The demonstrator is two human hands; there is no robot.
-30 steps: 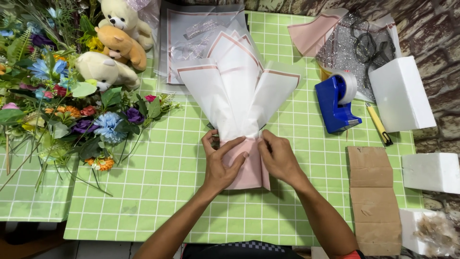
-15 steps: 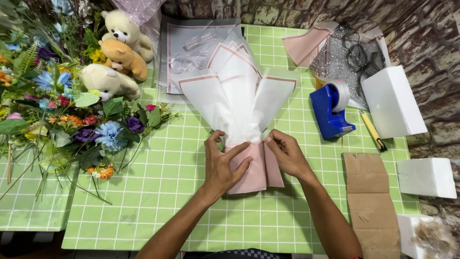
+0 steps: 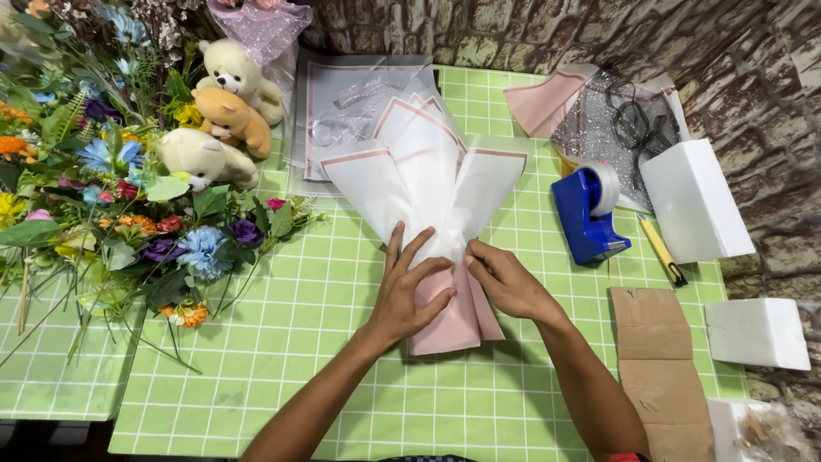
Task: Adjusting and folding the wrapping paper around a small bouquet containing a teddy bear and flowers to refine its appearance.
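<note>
left hand (image 3: pixel 409 295) and right hand (image 3: pixel 506 281) each keep their grip pinched on the folded wrapping paper (image 3: pixel 423 184).

Two hands: left hand (image 3: pixel 409 295), right hand (image 3: pixel 506 282). One wrapping-paper bundle (image 3: pixel 428 184). Three plush bears (image 3: pixel 224 115) at 10 o'clock. One blue tape dispenser (image 3: pixel 587 211), one yellow cutter (image 3: pixel 661 250), two white foam blocks (image 3: pixel 694 200), possibly a third at 5 o'clock.
</note>
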